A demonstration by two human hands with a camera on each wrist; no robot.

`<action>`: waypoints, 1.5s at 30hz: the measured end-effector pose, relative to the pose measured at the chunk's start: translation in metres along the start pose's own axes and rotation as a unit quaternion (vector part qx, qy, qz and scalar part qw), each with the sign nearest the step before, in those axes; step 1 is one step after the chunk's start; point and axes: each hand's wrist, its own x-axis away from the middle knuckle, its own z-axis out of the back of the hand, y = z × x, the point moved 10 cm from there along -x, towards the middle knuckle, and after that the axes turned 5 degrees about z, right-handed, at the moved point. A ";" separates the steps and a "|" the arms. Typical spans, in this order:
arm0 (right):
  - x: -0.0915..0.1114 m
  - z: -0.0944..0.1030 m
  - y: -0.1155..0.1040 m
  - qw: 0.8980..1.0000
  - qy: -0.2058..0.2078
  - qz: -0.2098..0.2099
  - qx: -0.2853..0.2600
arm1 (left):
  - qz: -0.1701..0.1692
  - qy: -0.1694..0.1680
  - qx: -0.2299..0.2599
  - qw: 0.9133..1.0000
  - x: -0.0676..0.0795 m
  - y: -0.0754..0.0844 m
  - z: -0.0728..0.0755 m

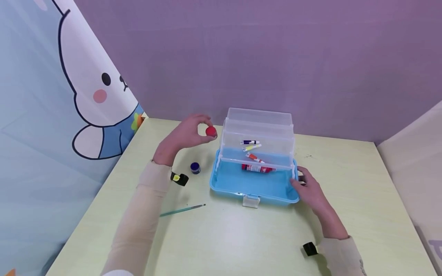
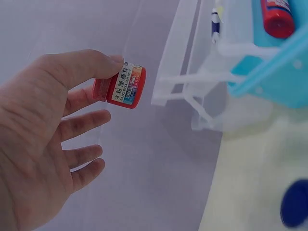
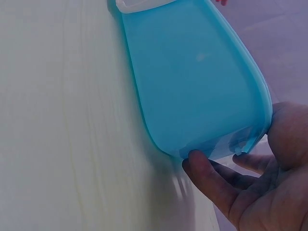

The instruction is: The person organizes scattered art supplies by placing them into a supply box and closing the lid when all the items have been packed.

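My left hand [image 1: 191,132] is raised to the left of the toolbox and pinches a small red jar of gouache paint [image 2: 129,85] between thumb and forefinger. Its other fingers are spread loosely in the left wrist view. The blue box with a translucent folding lid [image 1: 253,184] stands open on the table. My right hand [image 1: 310,191] holds the box's right end, with the thumb and fingertips against the end wall in the right wrist view. Several paint tubes [image 1: 251,147] lie in the translucent trays. A red bottle [image 1: 257,168] lies in the box.
A dark blue paint jar [image 1: 195,168] stands on the table left of the box. Nearer to me lies a teal paintbrush [image 1: 183,210], partly behind the left sleeve. A purple cloth backdrop [image 1: 262,57] rises behind the table.
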 end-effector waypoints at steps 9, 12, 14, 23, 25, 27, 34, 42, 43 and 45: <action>-0.001 -0.001 0.001 1.000 0.000 -0.005 -0.001 | -0.005 -0.002 -0.003 1.000 -0.023 0.022 0.000; 0.000 -0.002 0.001 1.000 -0.001 -0.006 0.000 | -0.004 -0.004 0.004 1.000 -0.031 0.027 -0.002; 0.000 -0.002 0.001 1.000 -0.002 -0.007 0.002 | -0.003 -0.007 0.008 1.000 -0.037 0.031 -0.003; 0.000 0.000 0.001 1.000 0.001 -0.006 0.001 | 0.001 -0.032 0.010 0.999 -0.054 0.040 -0.014; 0.000 -0.001 0.001 1.000 0.000 -0.006 0.001 | 0.008 -0.037 0.014 0.999 -0.056 0.038 -0.017; 0.000 -0.002 0.001 1.000 0.000 -0.006 -0.001 | 0.013 -0.039 0.020 0.999 -0.058 0.036 -0.019; 0.000 -0.002 0.000 1.000 0.002 0.005 -0.002 | 0.001 -0.035 0.040 0.999 -0.062 0.032 -0.025; 0.002 -0.003 0.000 1.000 0.004 0.004 -0.003 | 0.011 -0.033 0.049 0.998 -0.064 0.028 -0.031; 0.002 -0.003 0.000 1.000 0.004 0.004 -0.004 | 0.012 -0.033 0.048 0.998 -0.064 0.028 -0.032; 0.001 -0.004 0.000 1.000 0.004 0.005 -0.006 | 0.014 -0.031 0.047 0.998 -0.064 0.028 -0.031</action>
